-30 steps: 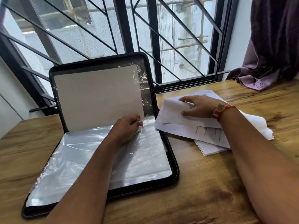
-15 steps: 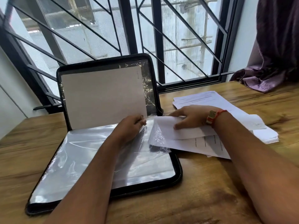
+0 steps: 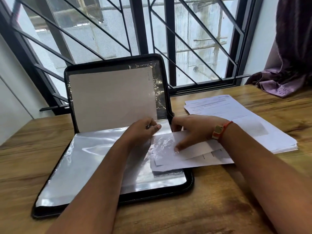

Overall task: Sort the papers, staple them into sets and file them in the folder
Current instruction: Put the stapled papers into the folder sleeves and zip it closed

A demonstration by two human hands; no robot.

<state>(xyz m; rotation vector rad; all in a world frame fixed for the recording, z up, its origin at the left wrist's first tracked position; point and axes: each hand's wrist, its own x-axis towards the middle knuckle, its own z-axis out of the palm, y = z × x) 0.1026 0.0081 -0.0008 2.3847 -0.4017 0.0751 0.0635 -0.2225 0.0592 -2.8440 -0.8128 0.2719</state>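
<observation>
A black zip folder (image 3: 70,205) lies open on the wooden table, its back half upright with a white sheet (image 3: 111,97) in a clear sleeve. My left hand (image 3: 143,130) pinches the top edge of the flat clear sleeve (image 3: 84,159) near its right side. My right hand (image 3: 190,130) holds a set of white papers (image 3: 194,157), thumb pressing on top. The set's left end lies under the sleeve's plastic; the rest sticks out over the folder's right edge. A stack of printed papers (image 3: 236,115) lies on the table to the right.
The wooden table (image 3: 185,208) runs to a barred window (image 3: 168,39) right behind the folder. A purple curtain (image 3: 287,65) hangs at the far right, its end resting on the table corner.
My right hand has slid the paper set leftwards off the stack, and its left end has gone under the sleeve's plastic. My left hand has kept its pinch on the sleeve edge.
</observation>
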